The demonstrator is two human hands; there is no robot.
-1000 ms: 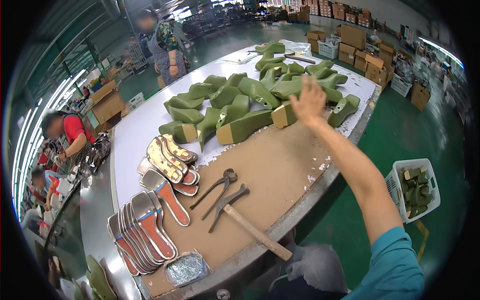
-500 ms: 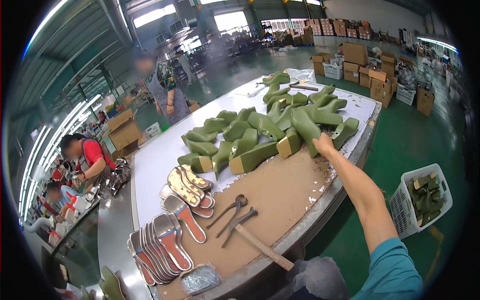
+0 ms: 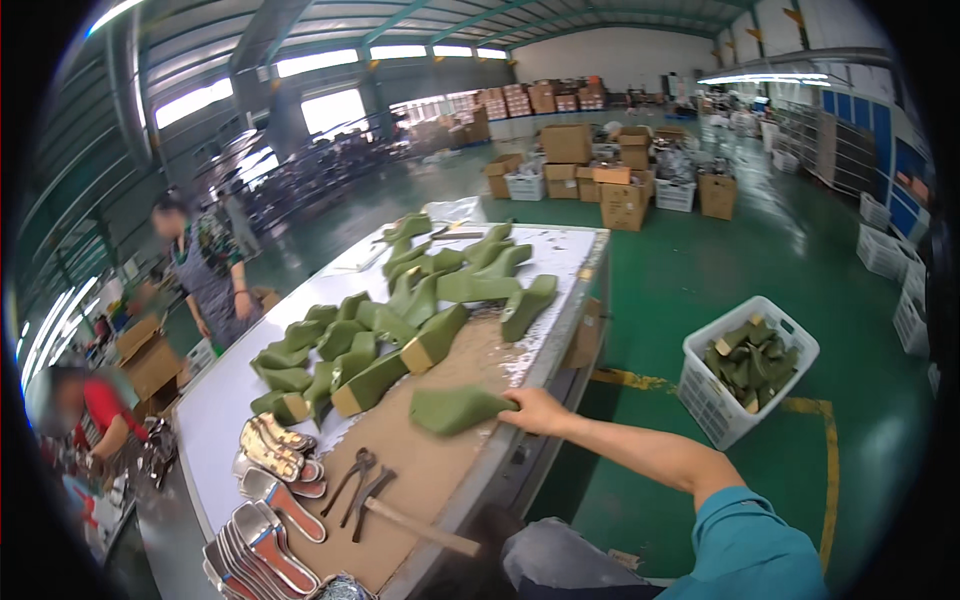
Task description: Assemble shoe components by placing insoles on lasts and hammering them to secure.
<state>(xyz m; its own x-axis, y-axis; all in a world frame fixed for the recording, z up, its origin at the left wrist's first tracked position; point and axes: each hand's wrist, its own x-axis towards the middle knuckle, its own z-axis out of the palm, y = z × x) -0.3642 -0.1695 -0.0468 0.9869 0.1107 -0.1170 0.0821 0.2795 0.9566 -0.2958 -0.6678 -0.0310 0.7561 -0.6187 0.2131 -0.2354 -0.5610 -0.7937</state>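
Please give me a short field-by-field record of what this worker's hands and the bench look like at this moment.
right hand: grips the end of a green shoe last lying near the bench's right edge
left hand: not in view
bench: long, white top with a brown mat
pile: many more green lasts farther along the bench
tools: pincers and hammer on the mat
insoles: rows at the near left
floor: white basket holding green lasts
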